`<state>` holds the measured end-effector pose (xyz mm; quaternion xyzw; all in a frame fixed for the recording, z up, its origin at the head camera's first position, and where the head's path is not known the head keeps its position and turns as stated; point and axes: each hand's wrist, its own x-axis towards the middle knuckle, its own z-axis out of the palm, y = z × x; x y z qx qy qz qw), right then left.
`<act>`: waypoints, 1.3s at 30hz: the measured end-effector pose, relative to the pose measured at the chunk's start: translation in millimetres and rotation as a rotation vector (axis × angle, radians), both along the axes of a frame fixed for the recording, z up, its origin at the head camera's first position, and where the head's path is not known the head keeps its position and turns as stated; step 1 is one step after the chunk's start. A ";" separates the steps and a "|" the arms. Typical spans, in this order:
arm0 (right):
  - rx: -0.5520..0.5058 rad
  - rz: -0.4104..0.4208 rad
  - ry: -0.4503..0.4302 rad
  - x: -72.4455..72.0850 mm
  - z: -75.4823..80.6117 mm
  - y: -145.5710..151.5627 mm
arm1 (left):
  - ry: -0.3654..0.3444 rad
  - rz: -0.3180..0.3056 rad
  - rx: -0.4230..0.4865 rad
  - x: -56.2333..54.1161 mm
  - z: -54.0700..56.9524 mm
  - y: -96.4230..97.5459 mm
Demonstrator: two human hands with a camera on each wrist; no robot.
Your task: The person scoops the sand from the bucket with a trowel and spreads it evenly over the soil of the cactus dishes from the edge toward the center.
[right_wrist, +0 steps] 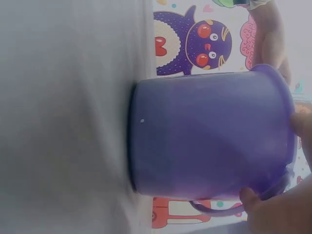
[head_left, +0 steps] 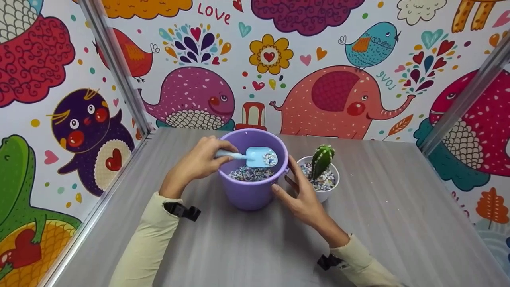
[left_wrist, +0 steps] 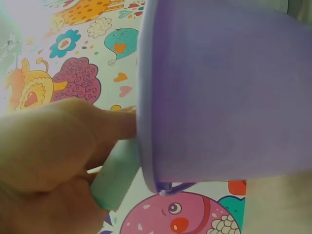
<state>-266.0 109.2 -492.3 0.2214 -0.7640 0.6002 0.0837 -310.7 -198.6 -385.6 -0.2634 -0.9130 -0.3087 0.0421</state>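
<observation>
My left hand (head_left: 203, 159) grips the handle of a light-blue toy shovel (head_left: 257, 156), its blade over the mouth of a purple bucket (head_left: 249, 195). Small pale pebbles (head_left: 270, 159) lie on the blade. Inside the bucket is a layer of multicoloured gravel (head_left: 251, 174). In the left wrist view the bucket wall hides the blade, and only the shovel handle (left_wrist: 117, 173) shows. My right hand (head_left: 305, 199) rests against the bucket's right side, thumb and fingers fairly straight. The right wrist view shows its fingertips (right_wrist: 249, 197) touching the bucket near the rim.
A white pot (head_left: 328, 190) with a green cactus (head_left: 322, 159) and coloured gravel stands right of the bucket, close to my right hand. A few pebbles lie on the grey table (head_left: 390, 223). Printed wall panels (head_left: 255, 87) with metal frame posts (head_left: 115, 63) enclose the table.
</observation>
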 end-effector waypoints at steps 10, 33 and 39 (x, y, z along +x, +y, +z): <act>0.074 -0.019 0.108 16.3 -9.9 41.7 | 0.063 -0.024 0.001 14.8 6.8 19.4; -0.021 -0.302 0.173 -14.3 -17.9 119.9 | 0.231 -0.119 -0.014 20.1 6.3 56.7; 0.199 -0.153 0.005 -24.6 -28.1 129.9 | 0.208 -0.134 -0.021 20.1 8.4 67.8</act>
